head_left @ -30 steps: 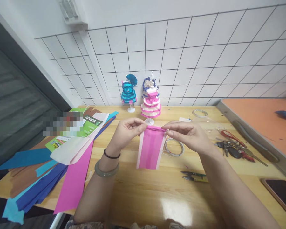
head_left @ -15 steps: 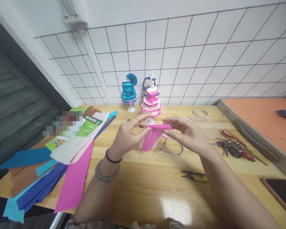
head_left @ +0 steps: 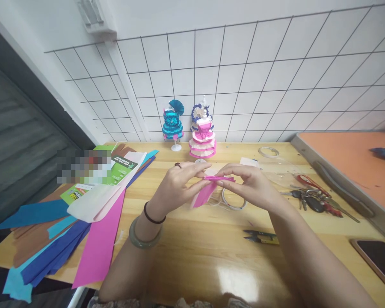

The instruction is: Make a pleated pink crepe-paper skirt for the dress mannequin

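A pink crepe paper strip, gathered into narrow folds along its top, is held above the table between my two hands. My left hand pinches the left end of the folds between thumb and fingers. At the right end, my right hand grips the pleats the same way. The unfolded part hangs down below with a pale edge. Behind the hands stands a small dress form in a pink and white ruffled paper dress. A wire ring lies just under the paper, partly hidden.
Left on the table lie coloured paper strips and green packaging. Yellow-handled thread snips, keys, a phone and an orange-topped board are at right. A teal paper dress stands at the back.
Both hands have come down slightly and closer together, and the pink folds are pressed tighter. The hanging part has narrowed. A white piece behind my right hand now shows.
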A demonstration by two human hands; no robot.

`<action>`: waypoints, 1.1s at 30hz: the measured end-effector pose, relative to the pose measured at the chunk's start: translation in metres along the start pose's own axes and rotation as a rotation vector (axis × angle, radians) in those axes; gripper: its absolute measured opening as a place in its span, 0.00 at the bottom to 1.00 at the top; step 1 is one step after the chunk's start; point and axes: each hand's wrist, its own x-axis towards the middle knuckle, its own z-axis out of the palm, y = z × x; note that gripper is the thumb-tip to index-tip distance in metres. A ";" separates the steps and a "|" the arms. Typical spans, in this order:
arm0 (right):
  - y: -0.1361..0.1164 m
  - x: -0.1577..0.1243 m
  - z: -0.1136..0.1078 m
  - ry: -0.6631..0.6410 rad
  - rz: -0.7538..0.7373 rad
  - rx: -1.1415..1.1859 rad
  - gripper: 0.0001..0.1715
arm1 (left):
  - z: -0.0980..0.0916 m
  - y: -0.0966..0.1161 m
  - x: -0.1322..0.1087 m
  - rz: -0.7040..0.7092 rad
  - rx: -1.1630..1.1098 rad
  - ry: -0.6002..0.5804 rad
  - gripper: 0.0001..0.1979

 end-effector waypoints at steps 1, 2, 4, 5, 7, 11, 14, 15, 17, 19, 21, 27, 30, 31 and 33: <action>0.000 0.000 0.000 0.008 -0.004 -0.004 0.11 | 0.000 0.000 0.000 -0.003 -0.005 -0.004 0.19; 0.000 0.000 0.000 0.016 -0.012 -0.010 0.11 | 0.000 -0.001 -0.001 -0.007 -0.007 -0.008 0.19; -0.001 0.000 0.000 0.030 -0.042 -0.028 0.10 | -0.001 -0.001 -0.001 -0.011 -0.002 -0.022 0.19; -0.001 0.000 0.000 0.037 -0.059 -0.039 0.09 | -0.001 -0.001 -0.001 -0.014 0.004 -0.033 0.19; -0.002 0.000 0.001 0.054 -0.099 -0.066 0.08 | 0.000 -0.001 0.000 -0.018 0.008 -0.064 0.19; -0.003 0.000 0.005 0.086 -0.174 -0.113 0.07 | 0.002 0.001 0.002 -0.012 -0.023 -0.106 0.15; -0.004 -0.001 0.007 0.086 -0.209 -0.113 0.08 | 0.003 0.001 0.003 -0.005 -0.046 -0.086 0.09; -0.003 -0.001 0.007 0.084 -0.208 -0.113 0.09 | 0.003 0.001 0.003 -0.005 -0.052 -0.073 0.08; -0.003 -0.002 0.006 0.091 -0.199 -0.117 0.10 | 0.003 0.000 0.002 -0.013 -0.060 -0.048 0.07; -0.001 -0.003 0.005 0.104 -0.193 -0.127 0.12 | 0.003 -0.001 0.001 -0.023 -0.061 -0.034 0.07; 0.000 -0.004 0.003 0.115 -0.192 -0.137 0.14 | 0.002 -0.002 0.000 -0.032 -0.056 -0.024 0.08; -0.004 -0.004 0.000 0.157 -0.172 -0.163 0.11 | 0.000 -0.005 0.000 -0.049 -0.036 -0.001 0.08; -0.006 -0.004 0.000 0.202 -0.163 -0.178 0.09 | -0.002 -0.005 -0.001 -0.087 -0.020 -0.014 0.08; -0.006 -0.004 0.001 0.209 -0.167 -0.180 0.09 | -0.002 -0.004 -0.001 -0.112 -0.016 -0.035 0.09; -0.006 -0.005 0.001 0.209 -0.178 -0.187 0.09 | -0.003 -0.004 -0.001 -0.170 -0.017 -0.098 0.13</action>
